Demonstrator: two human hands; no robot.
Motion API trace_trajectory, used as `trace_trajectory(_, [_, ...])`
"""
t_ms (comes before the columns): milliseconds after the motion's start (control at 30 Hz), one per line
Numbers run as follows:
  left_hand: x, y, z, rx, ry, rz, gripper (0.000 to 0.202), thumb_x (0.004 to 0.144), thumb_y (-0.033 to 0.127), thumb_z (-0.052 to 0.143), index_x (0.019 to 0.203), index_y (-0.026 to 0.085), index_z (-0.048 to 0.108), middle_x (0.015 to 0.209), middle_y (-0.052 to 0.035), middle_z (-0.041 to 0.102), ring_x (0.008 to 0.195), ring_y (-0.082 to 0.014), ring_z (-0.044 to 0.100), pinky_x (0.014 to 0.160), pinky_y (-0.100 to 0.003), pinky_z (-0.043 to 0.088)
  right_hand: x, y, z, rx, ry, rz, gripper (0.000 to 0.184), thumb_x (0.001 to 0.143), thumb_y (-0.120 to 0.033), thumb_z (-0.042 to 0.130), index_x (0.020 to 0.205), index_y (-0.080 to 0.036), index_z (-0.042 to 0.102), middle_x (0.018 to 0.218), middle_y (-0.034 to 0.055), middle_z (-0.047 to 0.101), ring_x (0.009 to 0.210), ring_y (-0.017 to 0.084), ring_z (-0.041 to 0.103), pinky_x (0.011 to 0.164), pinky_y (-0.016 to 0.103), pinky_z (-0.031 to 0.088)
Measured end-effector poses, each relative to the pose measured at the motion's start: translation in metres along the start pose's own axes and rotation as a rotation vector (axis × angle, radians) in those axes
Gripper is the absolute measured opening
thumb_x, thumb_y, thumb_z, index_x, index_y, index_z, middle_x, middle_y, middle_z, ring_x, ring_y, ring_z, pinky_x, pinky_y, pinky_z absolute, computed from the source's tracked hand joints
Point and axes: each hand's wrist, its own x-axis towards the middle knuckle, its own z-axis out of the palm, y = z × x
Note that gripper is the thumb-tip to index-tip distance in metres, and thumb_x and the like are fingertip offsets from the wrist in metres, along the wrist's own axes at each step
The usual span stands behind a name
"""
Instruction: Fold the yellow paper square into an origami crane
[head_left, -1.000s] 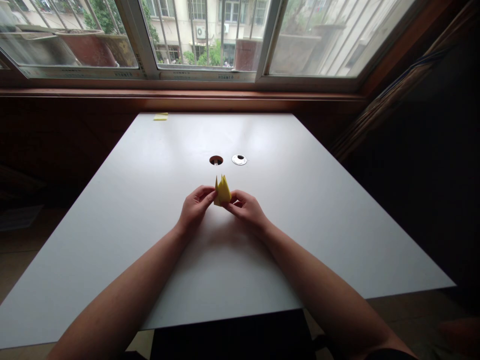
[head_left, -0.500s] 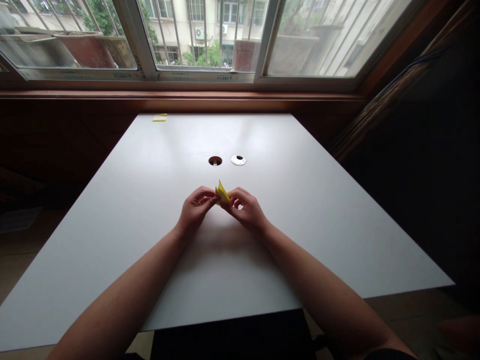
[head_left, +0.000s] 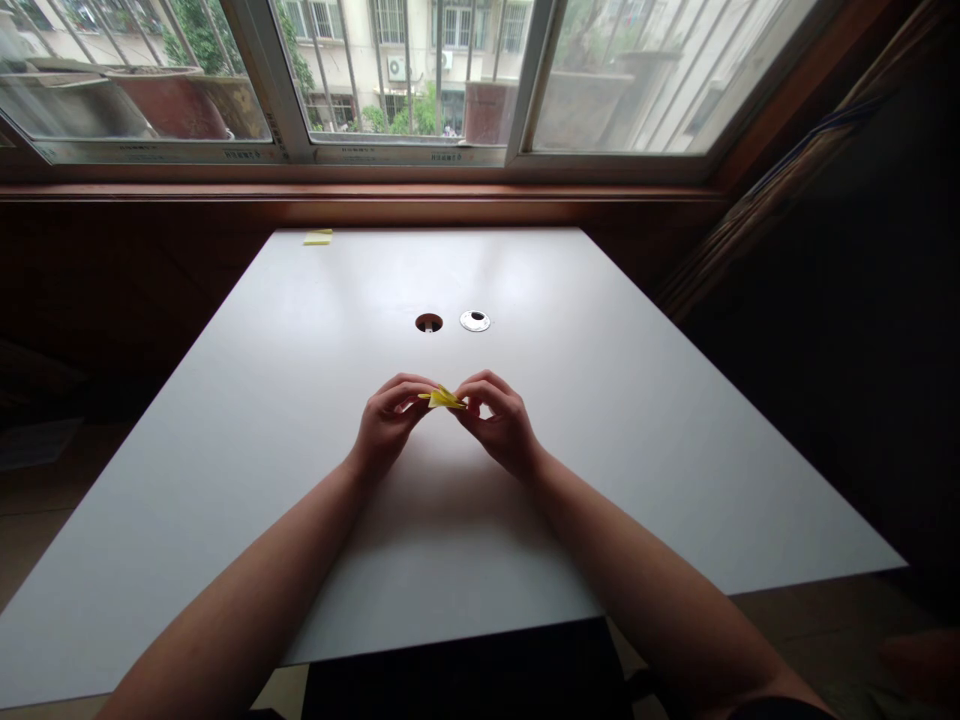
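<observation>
A small folded piece of yellow paper (head_left: 443, 399) is pinched between both my hands just above the middle of the white table (head_left: 600, 400). My left hand (head_left: 390, 423) grips its left end with curled fingers. My right hand (head_left: 496, 420) pinches its right end. The paper lies nearly flat, seen edge on.
A round cable hole (head_left: 429, 322) and a loose white grommet cap (head_left: 475, 321) sit just beyond my hands. A small pad of yellow notes (head_left: 318, 237) lies at the far left corner. A wooden sill and window run behind the table; dark furniture stands to the right.
The yellow paper stood upright with two points a second ago; it has been tipped and pressed down to lie nearly flat between my fingers. My hands stayed in place.
</observation>
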Motion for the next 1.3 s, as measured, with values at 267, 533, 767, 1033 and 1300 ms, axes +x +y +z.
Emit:
trace_trajectory(267, [-0.0016, 0.0083, -0.0016, 0.097, -0.024, 0.059, 0.010, 0.087, 0.029, 0.072, 0.094, 0.025, 0.077, 0.108, -0.0101, 0.069, 0.103, -0.0249, 0.066, 0.093, -0.043, 0.055, -0.0004, -0.0020, -0.0048, -0.091, 0.001, -0.122, 0.013, 0.092, -0.020, 0.061, 0.099, -0.027, 0.069, 0.098, 0.0055, 0.062, 0.079, 0.016, 0.062, 0.067, 0.031, 0.056])
trace_trajectory(533, [-0.0049, 0.0059, -0.0029, 0.226, 0.090, 0.249, 0.007, 0.086, 0.023, 0.073, 0.088, 0.028, 0.077, 0.107, -0.0058, 0.062, 0.096, -0.0196, 0.066, 0.085, -0.038, 0.058, 0.0009, -0.0066, -0.0091, -0.198, 0.052, -0.284, 0.019, 0.090, -0.013, 0.061, 0.099, -0.029, 0.068, 0.099, 0.0057, 0.063, 0.093, 0.020, 0.064, 0.082, 0.038, 0.057])
trace_trajectory(767, [-0.0058, 0.0042, -0.0028, 0.262, 0.094, 0.255, 0.003, 0.085, 0.025, 0.074, 0.087, 0.027, 0.076, 0.106, -0.0062, 0.062, 0.095, -0.0195, 0.066, 0.084, -0.037, 0.060, -0.0010, -0.0064, -0.0098, -0.221, 0.099, -0.288, 0.017, 0.090, -0.015, 0.063, 0.096, -0.030, 0.068, 0.099, 0.0056, 0.063, 0.090, 0.020, 0.065, 0.078, 0.036, 0.057])
trace_trajectory(1033, [-0.0016, -0.0004, -0.0027, 0.352, 0.030, 0.386, 0.032, 0.084, 0.017, 0.074, 0.114, 0.025, 0.066, 0.111, -0.0072, 0.066, 0.102, -0.0201, 0.066, 0.088, -0.038, 0.060, -0.0010, -0.0042, -0.0077, -0.201, 0.084, -0.331, 0.020, 0.088, -0.011, 0.065, 0.099, -0.027, 0.068, 0.099, 0.0051, 0.062, 0.089, 0.017, 0.065, 0.077, 0.033, 0.058])
trace_trajectory(1300, [-0.0016, 0.0013, -0.0041, 0.437, 0.040, 0.394, 0.021, 0.086, 0.016, 0.072, 0.105, 0.024, 0.069, 0.109, -0.0052, 0.067, 0.100, -0.0181, 0.067, 0.088, -0.036, 0.059, 0.0007, -0.0060, -0.0069, -0.168, 0.048, -0.328, 0.020, 0.088, -0.011, 0.066, 0.100, -0.026, 0.068, 0.100, 0.0055, 0.063, 0.090, 0.017, 0.066, 0.079, 0.033, 0.058])
